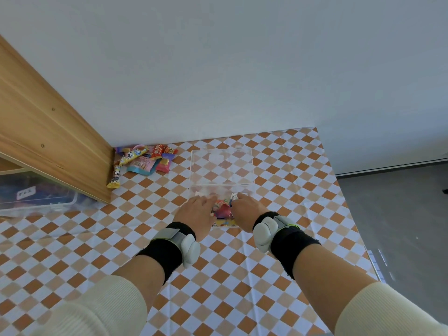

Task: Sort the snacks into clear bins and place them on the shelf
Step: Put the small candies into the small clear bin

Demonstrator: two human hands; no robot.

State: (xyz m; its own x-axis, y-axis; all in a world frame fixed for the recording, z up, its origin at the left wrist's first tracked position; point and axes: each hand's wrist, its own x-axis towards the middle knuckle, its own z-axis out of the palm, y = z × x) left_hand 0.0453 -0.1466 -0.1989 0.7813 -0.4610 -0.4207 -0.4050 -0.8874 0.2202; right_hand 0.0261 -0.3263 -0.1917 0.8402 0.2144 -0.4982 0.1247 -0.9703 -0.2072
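Both hands, left and right, rest spread on snacks inside the clear bin; grasp unclear; its open lid stands beyond them toward the tabletop's far edge.

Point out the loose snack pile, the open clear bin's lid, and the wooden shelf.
snack pile (143, 160), head view, pink packet at its middle
lid (221, 166), head view, centre of the clear panel
wooden shelf (48, 141), head view, side board

One head view looks steeply down, close over the table, wall filling the upper frame.
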